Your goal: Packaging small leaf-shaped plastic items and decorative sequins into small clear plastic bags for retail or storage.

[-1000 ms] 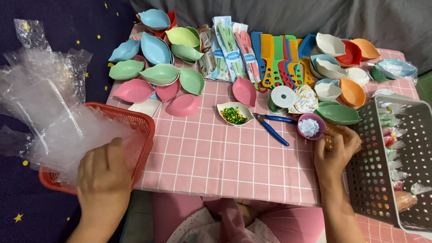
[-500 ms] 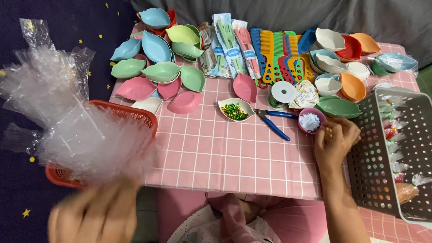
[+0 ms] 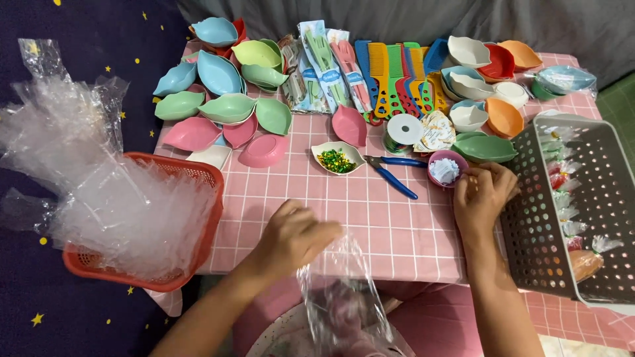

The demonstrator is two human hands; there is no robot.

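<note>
Dozens of leaf-shaped bowls point(image 3: 228, 106) crowd the pink checked table point(image 3: 344, 218); her left hand point(image 3: 294, 238) pinches a clear plastic bag point(image 3: 340, 297) at the near edge, right hand point(image 3: 481, 197) curled, fingertips beside a small purple cup point(image 3: 446, 168)

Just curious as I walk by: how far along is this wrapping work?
Done: the grey basket on the right already holds wrapped bundles. In hand: the left hand holds one clear bag, while the right hand rests beside the small pink cup. Left: many leaf dishes and combs lie unwrapped, and the red basket is full of bags.
</note>
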